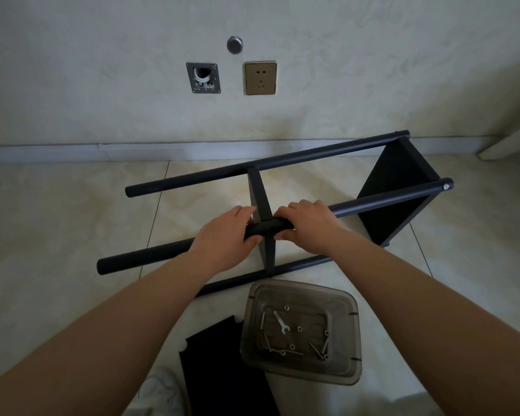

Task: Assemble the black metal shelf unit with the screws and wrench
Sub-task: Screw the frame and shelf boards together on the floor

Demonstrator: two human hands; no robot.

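Steadying the middle shelf [260,196] against the near upper pole [373,202] of the frame, which lies on its side on the floor [57,211] by the wall.

Both hands curl round that pole, the left hand [225,235] and right hand [305,225] on either side of the shelf's corner. I see no screw at this joint, so the shelf may be only resting in place; letting go or twisting the pole could let the corner slip out of line. The end shelf [400,193] looks fixed, with a screw head [446,186] showing at the pole's tip. Wrench [281,322] and loose screws [318,349] sit in the tray [351,307] close below the frame; a shifting lower pole could knock it. A spare panel [219,367] lies beside the tray.
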